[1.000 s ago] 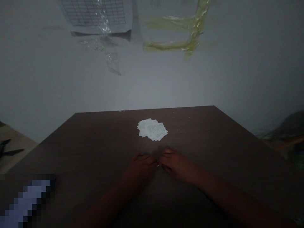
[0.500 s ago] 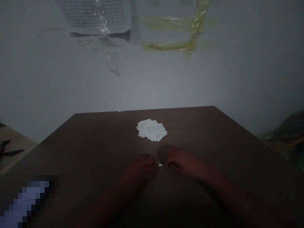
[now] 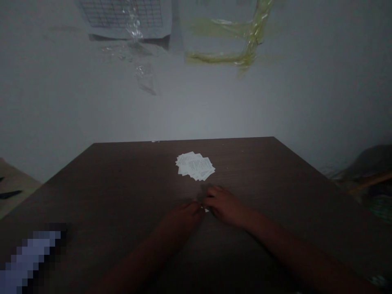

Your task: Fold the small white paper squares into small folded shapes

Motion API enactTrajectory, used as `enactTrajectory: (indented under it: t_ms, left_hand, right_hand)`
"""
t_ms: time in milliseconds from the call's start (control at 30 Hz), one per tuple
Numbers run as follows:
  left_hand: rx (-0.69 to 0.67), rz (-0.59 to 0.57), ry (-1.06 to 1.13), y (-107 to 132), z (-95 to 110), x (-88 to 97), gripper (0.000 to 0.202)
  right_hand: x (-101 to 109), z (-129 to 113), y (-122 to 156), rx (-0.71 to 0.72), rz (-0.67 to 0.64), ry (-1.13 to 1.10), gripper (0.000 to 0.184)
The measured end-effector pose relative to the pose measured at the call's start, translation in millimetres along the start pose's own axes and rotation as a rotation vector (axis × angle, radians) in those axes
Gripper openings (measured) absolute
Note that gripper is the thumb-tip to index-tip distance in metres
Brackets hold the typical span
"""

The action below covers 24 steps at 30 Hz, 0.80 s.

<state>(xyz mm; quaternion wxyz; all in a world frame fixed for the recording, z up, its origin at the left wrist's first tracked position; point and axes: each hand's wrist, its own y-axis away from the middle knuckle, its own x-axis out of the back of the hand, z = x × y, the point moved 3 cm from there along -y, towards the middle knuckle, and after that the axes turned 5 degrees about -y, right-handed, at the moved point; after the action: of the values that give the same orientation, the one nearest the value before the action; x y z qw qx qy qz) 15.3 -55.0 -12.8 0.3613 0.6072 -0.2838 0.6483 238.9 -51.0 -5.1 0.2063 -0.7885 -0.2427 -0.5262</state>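
Low over the brown table, my left hand (image 3: 190, 213) is closed, with its fingertips pinching a small white piece of paper (image 3: 206, 210). Most of that paper is hidden by the fingers; only a white corner shows. My right hand (image 3: 225, 205) comes in from the other side, its fingers bent and its fingertips closed at the same paper, almost touching the left ones. Beyond both hands lies a loose, overlapping pile of printed paper pieces (image 3: 196, 166), flat on the tabletop.
The dark brown table (image 3: 128, 175) reaches back to a pale wall (image 3: 202, 106). A taped gridded sheet (image 3: 122, 16) and yellowish tape (image 3: 214, 58) are on the wall. A blurred-out bluish object (image 3: 30, 257) lies at the near left.
My right hand has moved left, and its fingers now meet the paper at my left fingertips. Less of the paper shows. The pile has stayed put while the view shifted slightly.
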Motion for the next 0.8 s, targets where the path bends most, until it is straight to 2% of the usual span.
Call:
enactTrajectory:
  t_ms: [200,400,600,733,800]
  left_hand:
    - [-0.026,0.030,0.049,7,0,13.0,0.060]
    - [0.011,0.100,0.113,9,-3,5.9,0.066]
    - [0.023,0.026,0.034,6,0,9.9,0.068]
    - [0.023,-0.037,-0.036,4,7,20.1,0.057]
    - [0.045,-0.024,-0.046,4,9,23.6,0.057]
  right_hand:
    - [0,-3,6,0.005,-0.026,0.047,0.038]
    - [-4,-8,14,0.029,0.017,0.058,0.043]
    - [6,-12,21,0.034,-0.007,0.102,0.025]
    - [16,-9,22,0.024,-0.013,0.066,0.024]
    - [16,-8,19,0.014,0.004,0.039,0.025]
